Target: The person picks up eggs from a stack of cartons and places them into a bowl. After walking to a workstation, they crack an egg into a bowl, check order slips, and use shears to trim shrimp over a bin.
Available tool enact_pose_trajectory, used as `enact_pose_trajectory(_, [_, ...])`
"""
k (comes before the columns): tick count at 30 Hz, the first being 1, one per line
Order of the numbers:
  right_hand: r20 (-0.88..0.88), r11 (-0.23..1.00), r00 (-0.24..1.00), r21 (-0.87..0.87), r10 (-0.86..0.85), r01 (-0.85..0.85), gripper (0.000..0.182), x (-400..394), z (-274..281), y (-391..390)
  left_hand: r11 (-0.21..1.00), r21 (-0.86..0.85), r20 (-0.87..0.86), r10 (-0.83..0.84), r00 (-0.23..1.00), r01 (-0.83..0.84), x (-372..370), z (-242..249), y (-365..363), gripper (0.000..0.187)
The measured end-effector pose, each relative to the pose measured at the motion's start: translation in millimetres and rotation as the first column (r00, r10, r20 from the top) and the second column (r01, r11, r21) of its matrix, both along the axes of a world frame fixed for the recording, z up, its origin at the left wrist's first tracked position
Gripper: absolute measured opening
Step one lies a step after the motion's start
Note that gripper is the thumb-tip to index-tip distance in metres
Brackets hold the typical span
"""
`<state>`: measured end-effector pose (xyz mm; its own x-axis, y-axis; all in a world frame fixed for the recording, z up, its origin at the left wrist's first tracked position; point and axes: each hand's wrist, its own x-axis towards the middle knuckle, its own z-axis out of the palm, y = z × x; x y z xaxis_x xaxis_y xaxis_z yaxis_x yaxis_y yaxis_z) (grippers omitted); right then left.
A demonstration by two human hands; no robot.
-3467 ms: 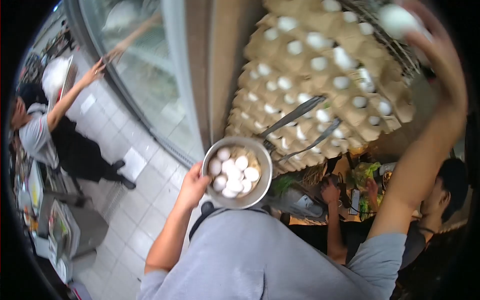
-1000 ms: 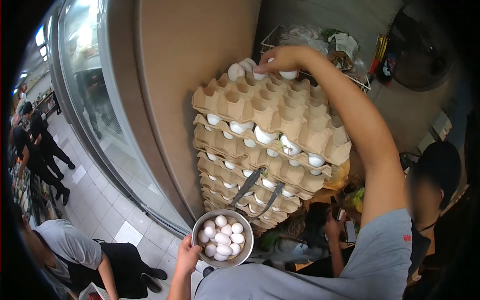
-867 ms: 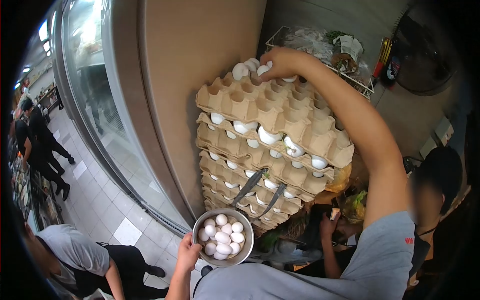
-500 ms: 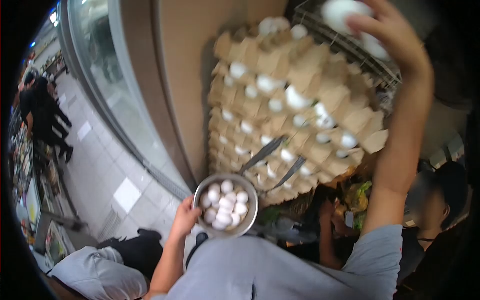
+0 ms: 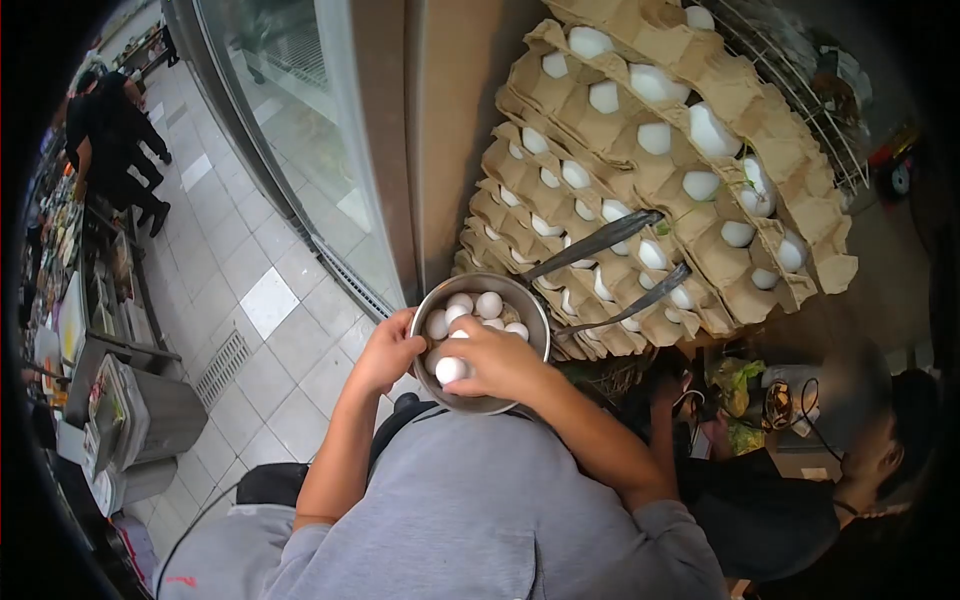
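White eggs lie inside a round metal bowl just in front of the wearer's grey shirt. The right hand reaches over the bowl, its fingers grasping one egg low inside the rim. The left hand grips the bowl's left edge, fingers closed on it. Beyond the bowl rises a tilted-looking stack of cardboard egg trays, with eggs showing between the layers and two dark straps hanging out. A glass door stands to the left; a person in black is at the right.
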<state>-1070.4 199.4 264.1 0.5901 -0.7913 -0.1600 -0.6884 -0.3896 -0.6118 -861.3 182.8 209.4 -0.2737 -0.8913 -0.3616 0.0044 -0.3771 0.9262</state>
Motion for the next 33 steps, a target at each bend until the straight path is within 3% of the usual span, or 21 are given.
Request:
enact_pose_trajectory(3, [0.017, 0.962, 1.0, -0.274, 0.009, -0.004, 0.039, 8, -46, 7, 0.999, -0.015, 0.072, -0.029, 0.997, 0.03, 1, -8, 2, 0.033])
enact_pose_trajectory(5, [-0.155, 0.941, 0.988, -0.334, 0.008, -0.06, 0.044, 13, -51, 12, 0.999, -0.035, 0.076, -0.038, 0.996, 0.041, 1, -11, -2, 0.032])
enact_pose_trajectory(8, [-0.199, 0.965, 0.971, -0.199, 0.133, -0.173, 0.06, -5, 48, 31, 0.999, 0.044, -0.011, 0.026, 1.0, -0.025, -2, -2, 0, 0.03])
enact_pose_trajectory(9, [-0.056, 0.947, 0.969, -0.207, 0.24, -0.246, 0.06, -23, 90, 36, 0.999, 0.004, -0.01, 0.042, 0.999, -0.042, -1, -5, 0, 0.028])
enact_pose_trajectory(11, [-0.041, 0.849, 0.903, -0.325, 0.427, -0.417, 0.051, -70, 199, 54, 0.994, 0.029, -0.058, 0.11, 0.992, -0.109, -2, -3, 2, 0.026])
enact_pose_trajectory(12, [0.042, 0.84, 0.876, -0.308, 0.48, -0.446, 0.035, -97, 246, 57, 0.994, 0.019, -0.025, 0.108, 0.994, -0.107, 2, -9, 4, 0.025])
enact_pose_trajectory(13, [0.002, 0.804, 0.864, -0.368, 0.503, -0.467, 0.026, -118, 299, 55, 0.994, 0.005, 0.005, 0.107, 0.994, -0.107, 7, -17, 3, 0.025])
enact_pose_trajectory(14, [0.029, 0.826, 0.927, -0.466, 0.373, -0.318, 0.026, -136, 338, 53, 0.994, -0.01, 0.031, 0.111, 0.993, -0.11, 8, -21, -1, 0.024])
enact_pose_trajectory(15, [0.14, 0.81, 0.987, -0.586, 0.073, 0.023, 0.025, -148, 361, 47, 0.994, -0.011, 0.015, 0.112, 0.994, -0.112, 5, -9, 0, 0.022])
enact_pose_trajectory(16, [0.249, 0.716, 0.949, -0.626, -0.191, 0.308, 0.025, -156, 381, 28, 0.995, -0.018, 0.014, 0.102, 0.995, -0.102, 5, -11, -2, 0.022])
enact_pose_trajectory(17, [0.285, 0.631, 0.896, -0.637, -0.342, 0.443, 0.024, -159, 397, -2, 0.995, -0.025, 0.015, 0.092, 0.996, -0.092, 7, -15, -1, 0.022])
enact_pose_trajectory(18, [0.185, 0.611, 0.887, -0.665, -0.423, 0.43, 0.034, -165, 409, -40, 0.996, -0.03, 0.017, 0.081, 0.997, -0.081, 8, -17, -3, 0.022])
enact_pose_trajectory(20, [0.01, 0.689, 0.949, -0.685, -0.316, 0.237, 0.048, -183, 408, -118, 0.996, -0.016, 0.001, 0.082, 0.997, -0.082, 4, -8, -2, 0.025])
enact_pose_trajectory(22, [-0.268, 0.729, 0.867, -0.668, -0.42, 0.147, 0.062, -183, 411, -175, 0.995, -0.069, 0.001, 0.072, 0.997, -0.071, 6, -22, -1, 0.025])
enact_pose_trajectory(24, [-0.389, 0.775, 0.823, -0.625, -0.413, 0.093, 0.069, -167, 408, -207, 0.995, -0.056, -0.006, 0.081, 0.997, -0.082, 7, -21, 0, 0.027])
enact_pose_trajectory(26, [-0.48, 0.838, 0.763, -0.527, -0.433, 0.145, 0.075, -161, 396, -237, 0.994, -0.052, -0.005, 0.098, 0.995, -0.098, 10, -26, 0, 0.028])
enact_pose_trajectory(28, [-0.646, 0.875, 0.606, -0.441, -0.464, 0.2, 0.077, -158, 380, -249, 0.992, -0.023, 0.018, 0.126, 0.992, -0.125, 12, -19, 1, 0.036])
enact_pose_trajectory(30, [-0.565, 0.828, 0.72, -0.56, -0.403, 0.024, 0.072, -169, 373, -258, 0.99, 0.048, 0.034, 0.13, 0.991, -0.131, 18, -15, 3, 0.052])
enact_pose_trajectory(33, [-0.466, 0.796, 0.732, -0.58, -0.497, 0.172, 0.062, -174, 383, -249, 0.988, 0.058, -0.019, 0.145, 0.989, -0.144, 19, 1, 3, 0.052])
